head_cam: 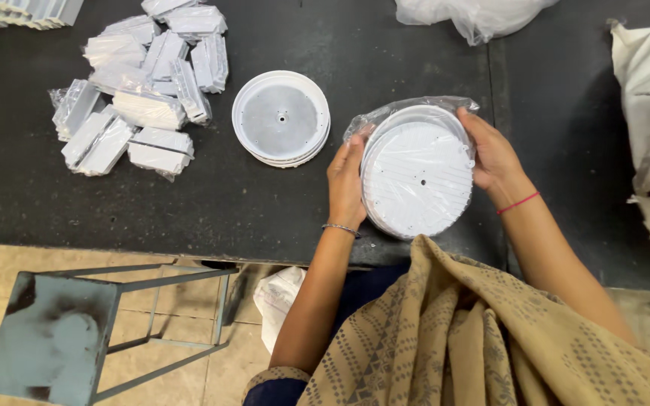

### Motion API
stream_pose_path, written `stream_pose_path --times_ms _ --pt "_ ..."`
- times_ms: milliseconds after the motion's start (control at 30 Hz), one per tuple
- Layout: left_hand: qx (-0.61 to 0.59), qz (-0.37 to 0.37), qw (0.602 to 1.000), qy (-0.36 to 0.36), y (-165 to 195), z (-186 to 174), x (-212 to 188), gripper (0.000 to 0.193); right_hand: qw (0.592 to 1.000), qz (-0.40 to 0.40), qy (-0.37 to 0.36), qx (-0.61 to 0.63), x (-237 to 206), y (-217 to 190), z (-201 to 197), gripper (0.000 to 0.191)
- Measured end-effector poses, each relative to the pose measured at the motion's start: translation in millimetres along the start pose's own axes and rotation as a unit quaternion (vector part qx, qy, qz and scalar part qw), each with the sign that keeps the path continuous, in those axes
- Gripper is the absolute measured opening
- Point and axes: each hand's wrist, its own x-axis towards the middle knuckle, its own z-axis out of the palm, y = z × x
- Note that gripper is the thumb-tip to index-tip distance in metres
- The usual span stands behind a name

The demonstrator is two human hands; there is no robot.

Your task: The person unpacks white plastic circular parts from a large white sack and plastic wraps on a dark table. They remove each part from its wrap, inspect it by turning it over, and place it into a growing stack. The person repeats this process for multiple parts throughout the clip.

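- Round disc [417,180] — white matt plastic, finely ribbed, in glossy clear film.
- Counter [189,203] — dark, matt, slightly rough.
- Stool [54,338] — painted metal, worn.
- Shawl [475,338] — printed cloth.
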Motion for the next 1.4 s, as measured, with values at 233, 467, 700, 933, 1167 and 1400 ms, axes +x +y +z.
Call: stream_pose_path --times_ms 233,467,700,933,1167,1400 --pt "-0.014 0.007 1.0 0.02 -26 -38 25 0.034 1.0 -0.016 -0.008 0.013 -9 -3 9 0.037" --pt "-0.101 -0.048 0.99 0.085 -57 -59 44 0.032 0.996 0.038 0.022 -0.082 -58 -20 27 0.073" --pt "-0.017 -0.11 0.989 0.096 -73 -61 58 0.017 0.994 0.041 0.034 -0.093 -82 -1 26 0.068" --pt "0.029 -0.143 0.988 0.05 -76 -64 42 0.014 0.989 -0.103 0.051 0.088 -73 -2 -7 0.042" --pt "0.149 -0.103 0.982 0.058 -55 -72 34 0.016 0.955 -0.125 0.251 -0.099 -61 36 -45 0.024" --pt "0.25 -0.064 0.964 0.059 -29 -73 37 0.022 0.922 -0.196 0.32 -0.098 -115 -7 -123 0.017"
